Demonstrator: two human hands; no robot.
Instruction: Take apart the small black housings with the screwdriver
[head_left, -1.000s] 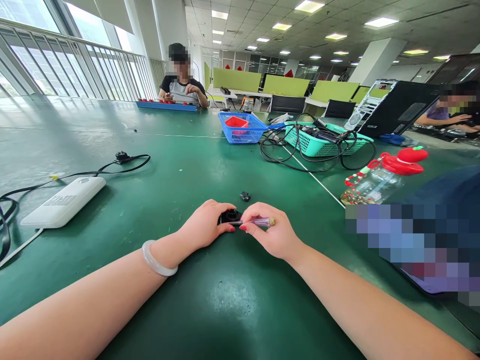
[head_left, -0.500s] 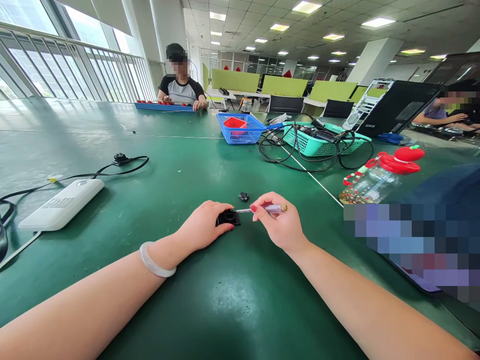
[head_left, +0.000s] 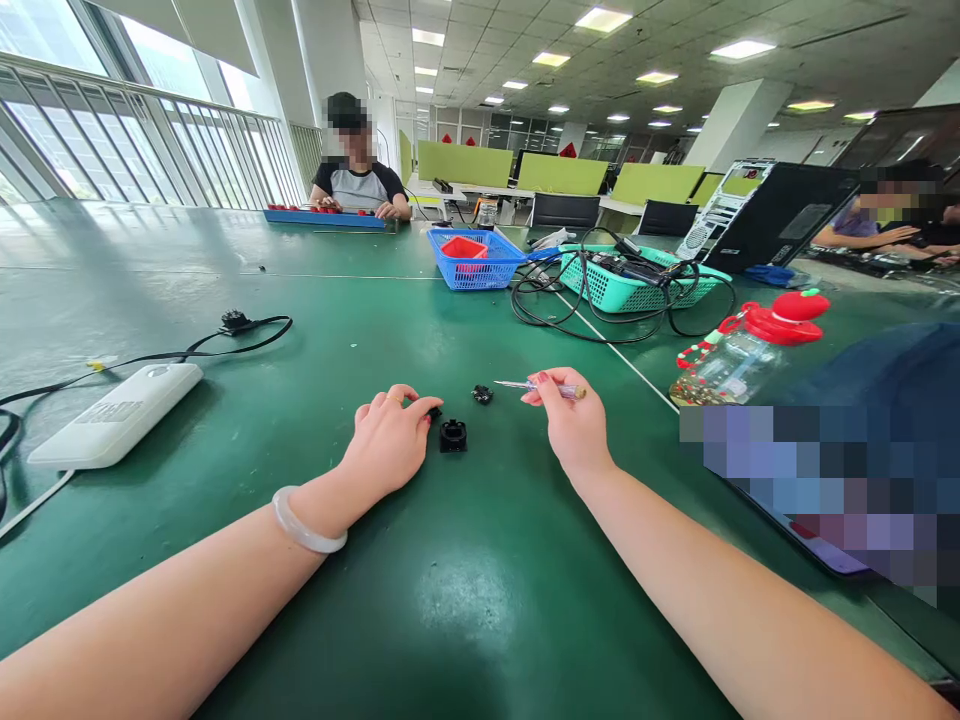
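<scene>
My right hand is closed around a small screwdriver with a clear purplish handle, its thin shaft pointing left above the table. Pinched between my left thumb and forefinger is a small black part, mostly covered by the fingertips; its kind does not show. My left hand wears a pale bangle at the wrist. Beside that hand, a square black housing with a round opening sits on the green table, untouched. A small dark component lies just left of the screwdriver's tip.
On the left is a white power strip with a black cable and plug. Farther back stand a blue basket and a teal basket with tangled cables. A red-lidded bottle stands right. A person sits opposite.
My left hand has let go of the black housing and shifted left with a small black part. My right hand has drawn the screwdriver away from the housing, up and to the right.
</scene>
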